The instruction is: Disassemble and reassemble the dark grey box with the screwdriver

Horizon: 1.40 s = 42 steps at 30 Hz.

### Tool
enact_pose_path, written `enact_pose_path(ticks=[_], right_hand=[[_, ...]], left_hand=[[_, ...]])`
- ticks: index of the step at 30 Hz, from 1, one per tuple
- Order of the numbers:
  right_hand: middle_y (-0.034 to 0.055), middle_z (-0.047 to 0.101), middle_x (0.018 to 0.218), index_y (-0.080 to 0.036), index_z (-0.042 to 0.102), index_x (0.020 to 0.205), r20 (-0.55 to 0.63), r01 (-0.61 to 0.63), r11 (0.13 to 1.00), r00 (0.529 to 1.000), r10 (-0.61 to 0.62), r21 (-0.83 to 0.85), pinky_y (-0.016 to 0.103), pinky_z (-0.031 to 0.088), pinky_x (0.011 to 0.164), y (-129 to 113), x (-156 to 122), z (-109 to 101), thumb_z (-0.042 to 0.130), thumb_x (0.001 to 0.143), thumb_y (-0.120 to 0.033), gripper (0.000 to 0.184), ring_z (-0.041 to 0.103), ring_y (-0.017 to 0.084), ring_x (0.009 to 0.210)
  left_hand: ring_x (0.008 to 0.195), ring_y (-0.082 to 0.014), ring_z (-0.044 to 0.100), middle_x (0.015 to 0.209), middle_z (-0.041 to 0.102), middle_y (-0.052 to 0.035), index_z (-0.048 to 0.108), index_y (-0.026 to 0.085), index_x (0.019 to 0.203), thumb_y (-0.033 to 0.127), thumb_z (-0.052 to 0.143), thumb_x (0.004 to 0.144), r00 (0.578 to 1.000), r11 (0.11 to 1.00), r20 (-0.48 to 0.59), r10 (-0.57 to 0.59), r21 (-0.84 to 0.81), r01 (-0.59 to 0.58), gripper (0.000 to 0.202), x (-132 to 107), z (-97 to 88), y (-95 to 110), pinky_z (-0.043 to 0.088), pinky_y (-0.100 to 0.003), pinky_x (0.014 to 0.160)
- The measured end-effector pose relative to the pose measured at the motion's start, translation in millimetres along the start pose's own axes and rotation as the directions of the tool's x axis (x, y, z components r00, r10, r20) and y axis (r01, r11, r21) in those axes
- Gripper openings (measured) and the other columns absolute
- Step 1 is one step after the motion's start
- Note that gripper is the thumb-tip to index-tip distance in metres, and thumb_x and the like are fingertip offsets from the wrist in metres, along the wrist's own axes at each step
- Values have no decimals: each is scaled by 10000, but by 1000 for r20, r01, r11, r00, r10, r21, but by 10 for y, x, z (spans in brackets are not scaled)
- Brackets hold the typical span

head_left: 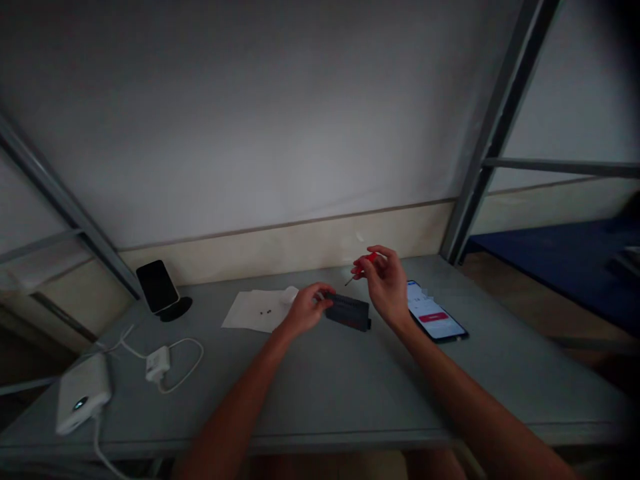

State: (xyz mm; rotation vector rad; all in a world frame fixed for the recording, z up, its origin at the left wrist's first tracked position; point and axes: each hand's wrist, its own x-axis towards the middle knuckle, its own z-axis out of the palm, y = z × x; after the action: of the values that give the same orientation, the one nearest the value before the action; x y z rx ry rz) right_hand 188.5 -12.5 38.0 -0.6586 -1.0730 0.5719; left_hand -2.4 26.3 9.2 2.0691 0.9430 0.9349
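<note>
Red screwdriver (pixel 371 257) pinched in my right hand (pixel 389 283); left of it, my left hand (pixel 304 311) pinches a dark box (pixel 349 312). Apparently positioning; next needs steady aim.

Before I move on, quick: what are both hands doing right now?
Left hand: closed on the left end of the dark box.
Right hand: closed, holding the red-handled screwdriver, tip pointing down.
</note>
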Motion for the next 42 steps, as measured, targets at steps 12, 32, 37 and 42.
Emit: enact_pose_path(ticks=[12,32,37,42], right_hand=[[0,676,784,-210,567,816,-219,-404,795,814,538,452,307,639,791,471,-204,-10,814,774,-386,307,734,180,847],[-5,636,839,-256,571,1046,33,-113,990,993,110,89,263,490,527,41,-22,-84,588,949,-453,221,599,122,587],[-12,627,816,-255,562,1024,0,-164,983,986,165,82,257,485,502,87,34,-141,599,930,-477,243,597,125,582],[-20,613,775,-256,567,1010,60,-111,994,992,110,21,248,446,486,76,17,-137,601,936,-476,235,558,114,545]], left_hand=[[1124,-244,571,1262,572,-140,462,193,1259,356,841,722,986,995,-168,-26,-103,9,677,-247,618,234,482,-381,928],[1244,-258,532,1326,584,-106,586,223,1308,197,639,883,952,877,90,293,371,-305,428,-177,-9,175,404,-450,1109],[1150,-236,585,1211,660,-89,626,214,1244,144,550,937,958,885,67,280,369,-285,324,-151,170,168,442,-425,1050],[1043,-214,617,1077,685,-77,685,202,1132,27,532,879,972,933,2,235,280,-226,344,-94,222,117,493,-380,972]])
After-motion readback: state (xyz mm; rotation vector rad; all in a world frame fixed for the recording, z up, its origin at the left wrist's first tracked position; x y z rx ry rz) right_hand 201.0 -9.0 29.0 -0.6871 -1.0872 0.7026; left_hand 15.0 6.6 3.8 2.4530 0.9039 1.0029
